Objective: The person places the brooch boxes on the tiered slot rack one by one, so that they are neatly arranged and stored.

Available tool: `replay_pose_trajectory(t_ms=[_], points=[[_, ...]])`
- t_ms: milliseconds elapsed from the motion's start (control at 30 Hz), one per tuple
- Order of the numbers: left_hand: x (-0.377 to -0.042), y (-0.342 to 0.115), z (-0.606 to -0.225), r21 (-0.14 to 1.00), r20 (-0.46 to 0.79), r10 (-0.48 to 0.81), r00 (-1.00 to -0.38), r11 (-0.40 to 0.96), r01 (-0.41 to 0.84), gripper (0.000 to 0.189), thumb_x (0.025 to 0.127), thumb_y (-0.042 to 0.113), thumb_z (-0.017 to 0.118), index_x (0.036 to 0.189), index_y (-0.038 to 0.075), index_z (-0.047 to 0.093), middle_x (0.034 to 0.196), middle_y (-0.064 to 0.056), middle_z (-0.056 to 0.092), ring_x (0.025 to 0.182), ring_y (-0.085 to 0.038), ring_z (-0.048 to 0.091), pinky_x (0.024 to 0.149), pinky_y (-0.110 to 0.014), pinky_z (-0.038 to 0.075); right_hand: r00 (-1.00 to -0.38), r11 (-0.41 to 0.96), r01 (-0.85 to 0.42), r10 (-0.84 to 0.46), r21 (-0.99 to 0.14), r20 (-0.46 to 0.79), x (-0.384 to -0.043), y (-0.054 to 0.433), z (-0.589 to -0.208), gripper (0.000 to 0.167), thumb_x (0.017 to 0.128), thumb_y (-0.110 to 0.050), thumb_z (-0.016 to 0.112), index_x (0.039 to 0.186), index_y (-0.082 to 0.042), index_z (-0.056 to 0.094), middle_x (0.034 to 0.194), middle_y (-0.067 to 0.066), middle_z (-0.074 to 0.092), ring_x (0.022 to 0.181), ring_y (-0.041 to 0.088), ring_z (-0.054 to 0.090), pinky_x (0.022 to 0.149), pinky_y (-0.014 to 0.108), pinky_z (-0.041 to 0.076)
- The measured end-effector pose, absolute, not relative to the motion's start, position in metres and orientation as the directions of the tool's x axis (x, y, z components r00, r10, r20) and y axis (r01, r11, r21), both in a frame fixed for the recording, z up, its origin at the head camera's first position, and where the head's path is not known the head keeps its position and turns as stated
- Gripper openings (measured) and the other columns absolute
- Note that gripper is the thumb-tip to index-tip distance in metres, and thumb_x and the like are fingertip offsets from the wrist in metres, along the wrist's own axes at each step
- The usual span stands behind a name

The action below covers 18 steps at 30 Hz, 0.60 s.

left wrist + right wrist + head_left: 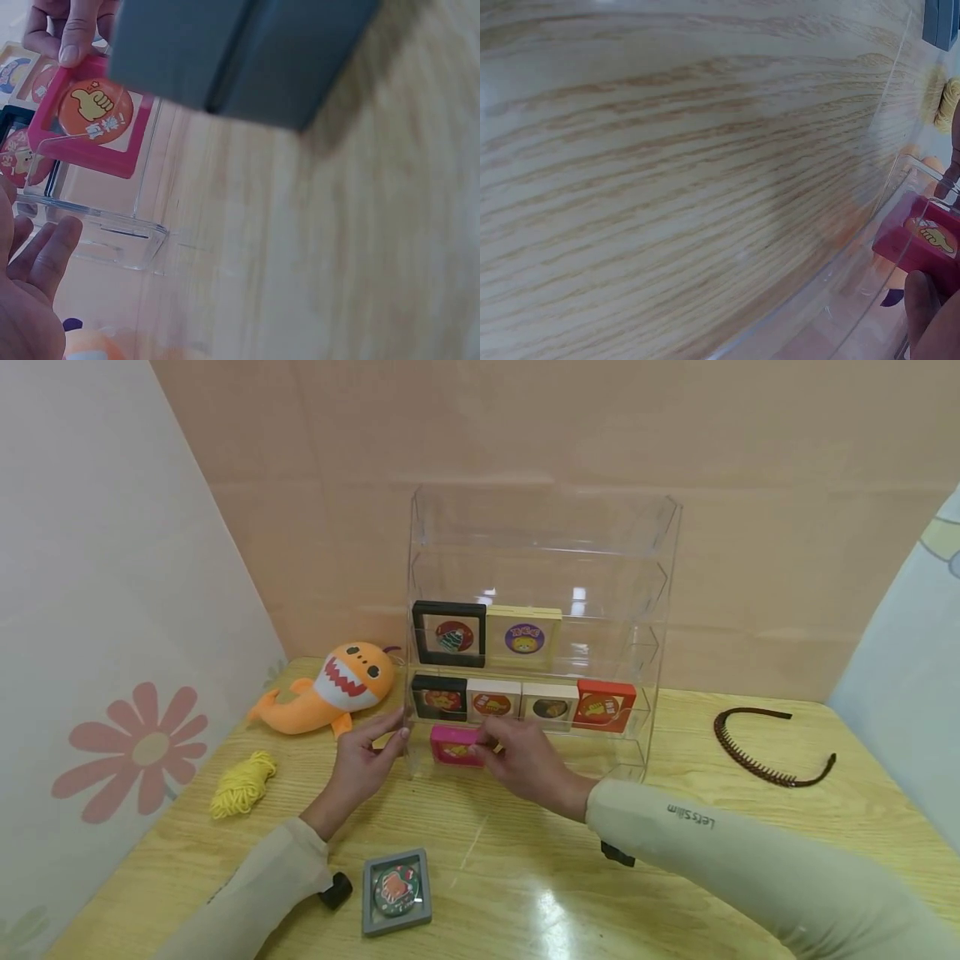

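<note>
My right hand [525, 760] pinches the right side of a pink square frame [444, 752] at the left of the clear display rack's [651, 727] lowest tier. Inside the frame is a round badge [96, 110] with a yellow thumbs-up. At the rack's left side, my left hand [365, 764] holds the upright edge between thumb and fingers. On the tier above stand a black frame [420, 693], two pale frames and a red frame [632, 702]. Higher up, another black frame [417, 635] stands beside a pale yellow one [557, 647].
A grey frame [367, 893] with a badge lies on the table near my left forearm. To the left are an orange plush shark [300, 710] and a bundle of yellow cord [243, 783]. A brown toothed headband [738, 756] lies to the right. Walls stand behind and at both sides.
</note>
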<state>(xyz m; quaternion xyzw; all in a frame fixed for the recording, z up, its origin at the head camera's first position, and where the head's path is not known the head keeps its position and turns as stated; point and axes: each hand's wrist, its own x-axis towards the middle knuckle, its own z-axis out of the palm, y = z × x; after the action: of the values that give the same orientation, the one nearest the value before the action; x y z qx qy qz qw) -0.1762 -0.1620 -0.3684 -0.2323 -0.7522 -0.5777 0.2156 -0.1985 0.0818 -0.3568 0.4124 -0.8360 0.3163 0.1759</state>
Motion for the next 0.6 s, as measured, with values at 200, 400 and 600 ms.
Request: replay_pose_trajectory(t_ms=[200, 400, 600], points=[[-0.1764, -0.1617, -0.3688, 0.764, 0.601, 0.103, -0.793, 0.22, 0.607, 0.033, 0.086, -0.017, 0.057, 0.119, -0.017, 0.054, 0.114, -0.032, 0.058, 0.096, -0.044, 0.06, 0.063, -0.03, 0.057, -0.609, 0.468, -0.793, -0.583, -0.391, 0.538, -0.1971, 0.0786, -0.3579, 0.015, 0.083, -0.007, 0.073, 0.088, -0.01, 0.06, 0.084, -0.002, 0.066, 0.075, 0.006, 0.061, 0.063, 0.017, 0.053], [-0.1764, -0.1618, -0.3685, 0.774, 0.586, 0.102, -0.804, 0.223, 0.592, 0.033, 0.087, -0.015, 0.057, 0.12, -0.016, 0.054, 0.112, -0.031, 0.06, 0.096, -0.043, 0.06, 0.065, -0.031, 0.057, -0.613, 0.477, -0.789, -0.585, -0.387, 0.53, -0.1961, 0.075, -0.3567, 0.014, 0.085, -0.008, 0.072, 0.088, -0.011, 0.058, 0.084, -0.003, 0.065, 0.074, 0.005, 0.06, 0.062, 0.016, 0.052], [-0.1765, -0.1629, -0.3696, 0.769, 0.59, 0.109, -0.8, 0.228, 0.597, 0.033, 0.088, -0.014, 0.057, 0.12, -0.016, 0.054, 0.112, -0.031, 0.06, 0.096, -0.042, 0.061, 0.064, -0.03, 0.057, -0.614, 0.481, -0.789, -0.582, -0.383, 0.534, -0.1966, 0.0731, -0.358, 0.013, 0.086, -0.008, 0.071, 0.088, -0.011, 0.058, 0.083, -0.004, 0.065, 0.073, 0.004, 0.06, 0.061, 0.016, 0.052]])
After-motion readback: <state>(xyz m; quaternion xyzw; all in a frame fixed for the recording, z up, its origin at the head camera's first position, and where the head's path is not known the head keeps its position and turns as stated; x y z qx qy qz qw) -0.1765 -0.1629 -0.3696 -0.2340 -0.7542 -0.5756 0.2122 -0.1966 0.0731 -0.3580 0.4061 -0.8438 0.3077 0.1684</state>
